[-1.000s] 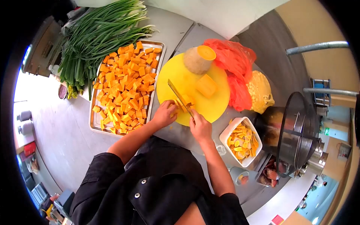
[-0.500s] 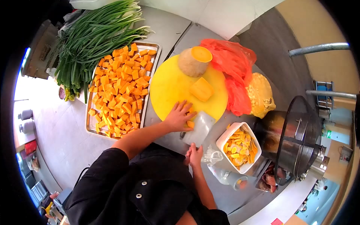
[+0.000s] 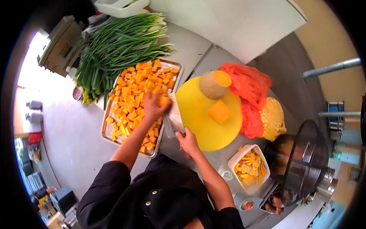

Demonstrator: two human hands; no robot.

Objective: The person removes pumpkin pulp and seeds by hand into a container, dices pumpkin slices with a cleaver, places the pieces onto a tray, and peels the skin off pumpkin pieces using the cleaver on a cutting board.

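Observation:
My right hand [image 3: 188, 142] grips the handle of a cleaver [image 3: 174, 116], its broad blade beside the tray's right edge. Slightly blurred, my left hand [image 3: 153, 107] is over the tray, near the blade, with pumpkin cubes [image 3: 164, 100] between its thumb and fingers. The metal tray [image 3: 106, 130] bears many orange pumpkin cubes [image 3: 131, 95]. On the round yellow cutting board [image 3: 190, 101], a peeled pumpkin block [image 3: 220, 112] lies below a larger pumpkin piece [image 3: 213, 84] that has tan skin and an orange cut face.
Green onions [image 3: 114, 53] lie beyond the tray. Right of the board are a red plastic bag [image 3: 248, 86] and a bag of pale yellow pieces [image 3: 272, 118]. A white container [image 3: 233, 162] holds peelings, near a large dark pot [image 3: 280, 149] and a bin of reddish scraps [image 3: 272, 202].
Both hands and the cleaver have moved left from the board's near edge to the tray. Pumpkin cubes have gone with my left hand. The whole view has shifted.

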